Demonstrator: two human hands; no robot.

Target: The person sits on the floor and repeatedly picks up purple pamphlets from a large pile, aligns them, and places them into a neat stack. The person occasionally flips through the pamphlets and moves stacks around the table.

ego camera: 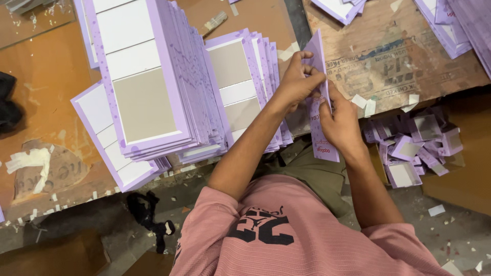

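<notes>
Between both hands (319,97), a lilac card strip (321,138) stands folded upright.

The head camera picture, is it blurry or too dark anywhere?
Head view: mostly sharp and evenly lit, with no strong glare; the left hand and right hand folding the purple card look slightly soft; dim shadow lies under the table edge near the floor.

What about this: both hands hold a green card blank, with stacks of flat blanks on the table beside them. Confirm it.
Not quite. The card blank is lilac, not green, as the head view shows. The rest stands: the left hand and right hand both hold it, and stacks of flat blanks lie on the table beside them.
</notes>
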